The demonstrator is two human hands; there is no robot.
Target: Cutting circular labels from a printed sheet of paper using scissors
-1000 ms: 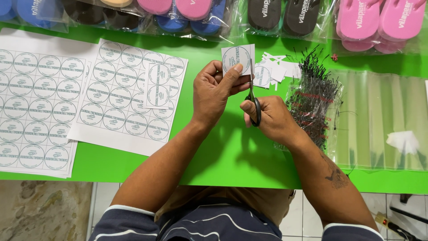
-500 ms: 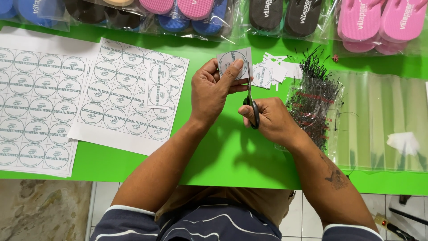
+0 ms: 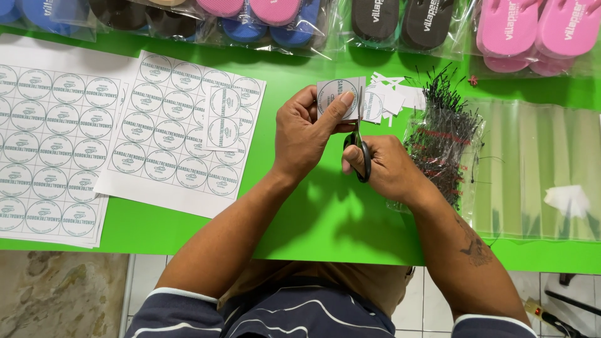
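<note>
**Label trimming at green bench**

Green tabletop [image 3: 313,213] is seen from above, with bagged flip-flops [image 3: 400,22] ranged along the far edge. A square paper label [image 3: 335,97] is pinched between thumb and fingers of the left hand [image 3: 307,134], held just above the bench near centre. Black-handled scissors [image 3: 360,147] are gripped by the right hand [image 3: 388,169], fingers closed through the loops, blades running up along the label's right edge. Whether the blades are parted cannot be told. White offcuts [image 3: 397,94] lie just beyond. Printed sheets of round labels [image 3: 181,131] lie to the left; a bundle of black tag pins [image 3: 441,138] and clear bags [image 3: 538,163] lie to the right.

Judgement: the cut is best kept close outside the printed ring, the paper being turned rather than the scissors, with the thumb kept off the cut line.
</note>
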